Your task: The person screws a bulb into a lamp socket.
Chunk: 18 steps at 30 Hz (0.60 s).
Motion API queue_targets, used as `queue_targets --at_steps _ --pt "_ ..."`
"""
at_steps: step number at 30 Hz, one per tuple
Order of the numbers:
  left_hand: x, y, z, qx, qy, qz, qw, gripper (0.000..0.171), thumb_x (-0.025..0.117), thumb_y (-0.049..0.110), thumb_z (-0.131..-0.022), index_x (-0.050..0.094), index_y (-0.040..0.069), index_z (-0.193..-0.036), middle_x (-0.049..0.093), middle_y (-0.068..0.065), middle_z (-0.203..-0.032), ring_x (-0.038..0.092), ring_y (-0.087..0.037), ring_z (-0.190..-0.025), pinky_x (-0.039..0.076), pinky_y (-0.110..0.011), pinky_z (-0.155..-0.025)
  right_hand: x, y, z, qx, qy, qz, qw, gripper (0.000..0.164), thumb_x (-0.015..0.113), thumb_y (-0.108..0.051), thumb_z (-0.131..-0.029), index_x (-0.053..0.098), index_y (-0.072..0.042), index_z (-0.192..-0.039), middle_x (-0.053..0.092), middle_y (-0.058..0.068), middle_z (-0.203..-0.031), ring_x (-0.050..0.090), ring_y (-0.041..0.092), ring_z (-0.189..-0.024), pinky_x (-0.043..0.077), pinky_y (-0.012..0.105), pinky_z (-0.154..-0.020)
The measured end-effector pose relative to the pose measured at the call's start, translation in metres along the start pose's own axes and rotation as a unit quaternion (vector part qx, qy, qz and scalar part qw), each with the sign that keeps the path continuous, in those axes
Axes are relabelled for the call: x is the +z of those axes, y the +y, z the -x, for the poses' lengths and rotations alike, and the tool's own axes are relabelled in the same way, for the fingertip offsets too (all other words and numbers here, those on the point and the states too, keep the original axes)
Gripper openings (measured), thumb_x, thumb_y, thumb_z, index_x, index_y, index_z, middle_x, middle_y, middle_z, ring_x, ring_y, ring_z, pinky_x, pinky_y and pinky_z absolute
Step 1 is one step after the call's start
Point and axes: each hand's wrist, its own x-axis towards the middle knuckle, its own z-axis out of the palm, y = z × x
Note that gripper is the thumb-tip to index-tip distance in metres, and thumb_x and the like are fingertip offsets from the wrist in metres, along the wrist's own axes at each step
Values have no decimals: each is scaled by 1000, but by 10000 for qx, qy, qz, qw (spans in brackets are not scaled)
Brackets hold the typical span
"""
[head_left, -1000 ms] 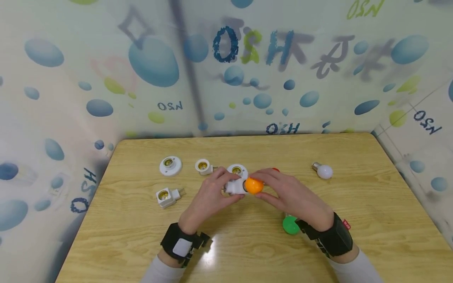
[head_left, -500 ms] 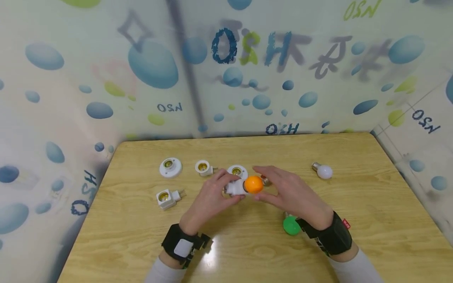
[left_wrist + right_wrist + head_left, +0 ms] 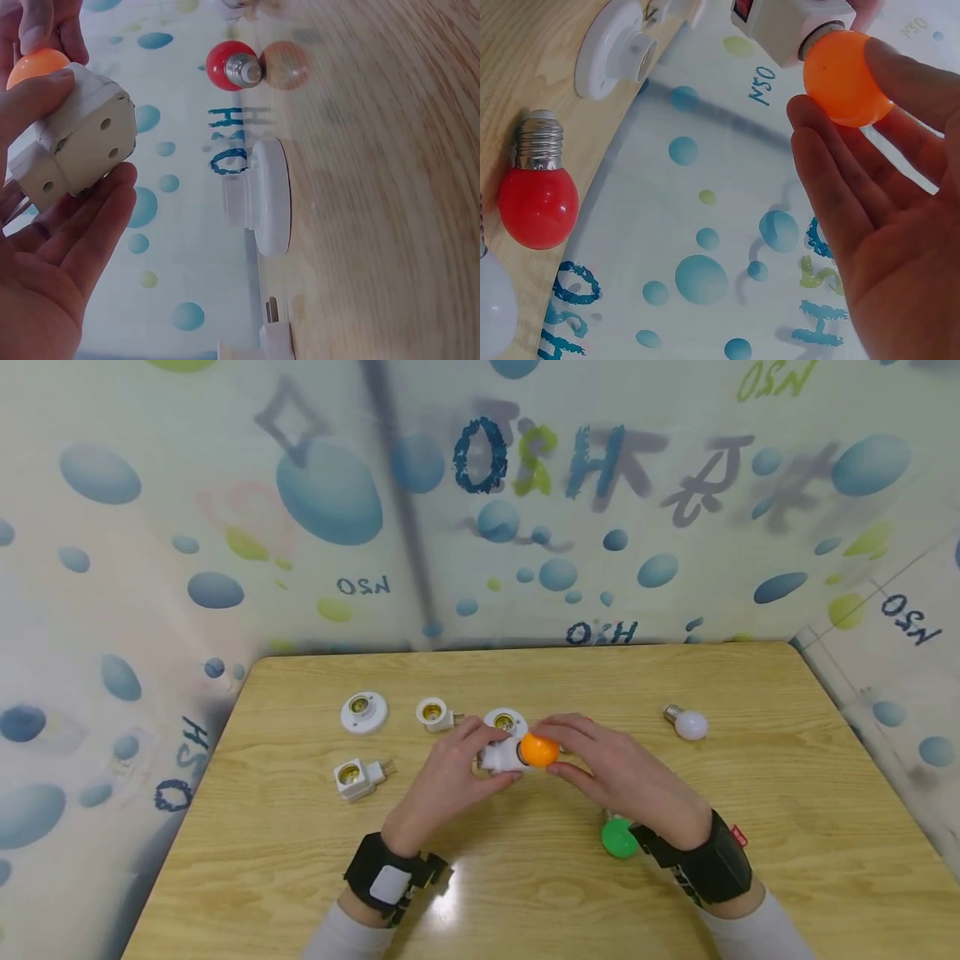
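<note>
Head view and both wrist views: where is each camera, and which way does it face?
Head: worn on the head, facing forward and down at the table and wall; left hand, right hand and sleeves show.
Left wrist: on that wrist, facing the white socket the left hand pinches; that hand and right fingers show.
Right wrist: on that wrist, facing the orange bulb the right hand pinches; mostly that hand shows.
Both wrist views share the red bulb, orange bulb and white socket.

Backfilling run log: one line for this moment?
left hand: holds white socket | right hand: holds orange bulb at socket mouth | nearby: red bulb, green bulb
</note>
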Motion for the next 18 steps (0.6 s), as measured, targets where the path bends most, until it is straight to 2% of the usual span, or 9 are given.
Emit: queue_targets --at_steps 5,11,15,18 --pt "1 1 0 51 -8 46 10000 45 76 38 -79 66 13 -114 55 5 -105 49 -7 -86 48 -21 -68 0 -3 0 379 94 124 9992 47 63 -41 -90 59 -12 -127 60 -6 -112 56 3 -90 51 23 -79" --pt "2 2 -1 110 -19 53 9999 45 76 38 -78 66 13 -114 55 5 -107 49 -7 -90 49 -21 -71 1 -4 -1 690 164 264 9971 51 58 -52 -89 61 -12 -120 61 -8 -101 56 1 -84 51 21 -74" --pt "2 1 -2 90 -36 10 10000 45 77 37 -78 66 12 -114 56 3 -106 49 -8 -89 49 -22 -71 0 -1 -1 684 33 243 9974 60 58 -54 -88 55 -12 -131 62 -3 -115 59 5 -91 52 25 -76" --pt "3 0 0 40 -69 -16 10000 45 77 37 -78 67 11 -113 56 2 -105 49 -8 -87 48 -22 -69 -2 1 0 552 -221 105 9982 65 61 -50 -89 47 -15 -142 55 -1 -134 58 10 -106 51 31 -85"
